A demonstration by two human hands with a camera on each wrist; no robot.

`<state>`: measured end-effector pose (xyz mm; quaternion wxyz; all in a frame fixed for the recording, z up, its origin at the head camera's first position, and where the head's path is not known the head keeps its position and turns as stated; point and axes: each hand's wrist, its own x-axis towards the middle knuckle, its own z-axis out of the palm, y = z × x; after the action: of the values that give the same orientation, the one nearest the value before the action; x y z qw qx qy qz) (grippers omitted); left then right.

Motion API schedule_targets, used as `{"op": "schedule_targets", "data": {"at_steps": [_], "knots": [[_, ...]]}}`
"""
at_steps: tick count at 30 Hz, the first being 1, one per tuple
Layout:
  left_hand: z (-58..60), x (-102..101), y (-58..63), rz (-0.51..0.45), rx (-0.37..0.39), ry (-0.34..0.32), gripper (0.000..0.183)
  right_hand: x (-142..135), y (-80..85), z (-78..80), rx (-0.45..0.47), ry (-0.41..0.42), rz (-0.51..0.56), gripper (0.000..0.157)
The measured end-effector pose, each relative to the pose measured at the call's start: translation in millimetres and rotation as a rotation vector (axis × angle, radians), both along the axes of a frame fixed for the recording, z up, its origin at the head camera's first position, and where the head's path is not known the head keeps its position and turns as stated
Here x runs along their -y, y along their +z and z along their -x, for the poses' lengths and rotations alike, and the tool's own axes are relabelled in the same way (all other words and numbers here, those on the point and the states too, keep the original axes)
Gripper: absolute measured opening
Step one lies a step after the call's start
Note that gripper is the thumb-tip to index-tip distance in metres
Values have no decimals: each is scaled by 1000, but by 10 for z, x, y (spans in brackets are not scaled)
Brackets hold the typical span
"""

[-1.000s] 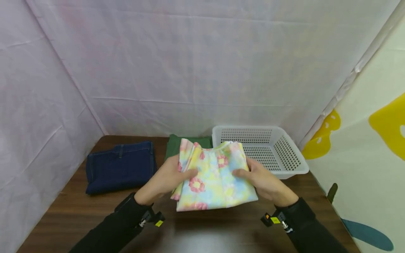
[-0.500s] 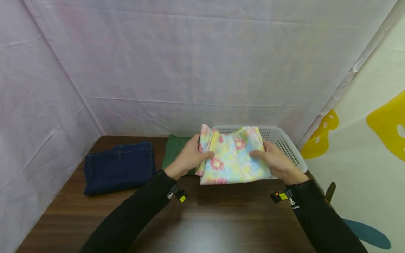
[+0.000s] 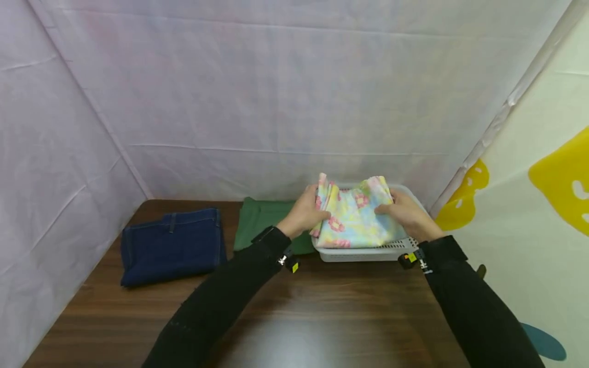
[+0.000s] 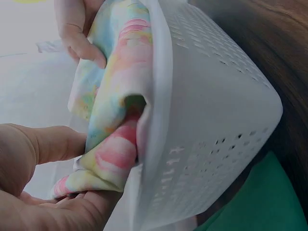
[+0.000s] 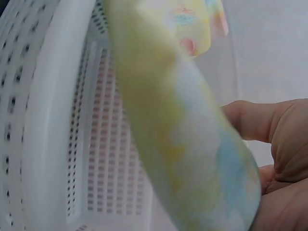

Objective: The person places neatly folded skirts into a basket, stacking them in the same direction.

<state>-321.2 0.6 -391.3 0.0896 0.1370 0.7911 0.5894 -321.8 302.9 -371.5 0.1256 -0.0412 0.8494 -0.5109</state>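
Observation:
A folded floral cloth garment (image 3: 356, 217), pastel yellow, blue and pink, is held between both hands over the white plastic basket (image 3: 368, 254). My left hand (image 3: 305, 212) pinches its left edge, thumb on top and fingers beneath. On the opposite edge, my right hand (image 3: 407, 213) grips it the same way. In the left wrist view the garment's fold (image 4: 120, 154) lies right along the basket's rim (image 4: 163, 77). The right wrist view shows the basket's slotted floor (image 5: 113, 159) below the fabric.
Folded dark blue jeans (image 3: 172, 245) lie on the left of the brown wooden table (image 3: 294, 306). A folded green cloth (image 3: 262, 217) sits left of the basket, close to its side. White fabric walls (image 3: 276, 92) rise behind and at the left.
Both hands have carried the floral garment away from me and to the right, from in front of the basket to over it. The jeans and green cloth have stayed put.

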Motion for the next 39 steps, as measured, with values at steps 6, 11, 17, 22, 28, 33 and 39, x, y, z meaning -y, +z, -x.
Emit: {"op": "schedule_targets", "data": {"at_steps": [6, 11, 17, 22, 28, 33, 39], "knots": [[78, -114, -18, -8, 67, -48, 97, -34, -55, 124, 2, 18, -71, 69], [221, -184, -147, 82, 46, -33, 102, -17, -91, 183, 35, 16, -82, 74], [65, -102, 41, 248, -23, 27, 82, -6, -104, 211, 62, -6, -210, 89], [4, 74, 82, 290, -135, 57, 60, 90, -54, 136, 25, -23, -265, 87], [-31, 305, 68, 295, -187, 71, 44, 287, -79, -5, -41, 22, -249, 80], [-108, 495, 22, 319, -203, 103, 40, 494, -139, -138, -102, 44, -235, 72], [-170, 744, -90, 338, -231, 126, 38, 775, -215, -240, -252, 58, -249, 61]]}}
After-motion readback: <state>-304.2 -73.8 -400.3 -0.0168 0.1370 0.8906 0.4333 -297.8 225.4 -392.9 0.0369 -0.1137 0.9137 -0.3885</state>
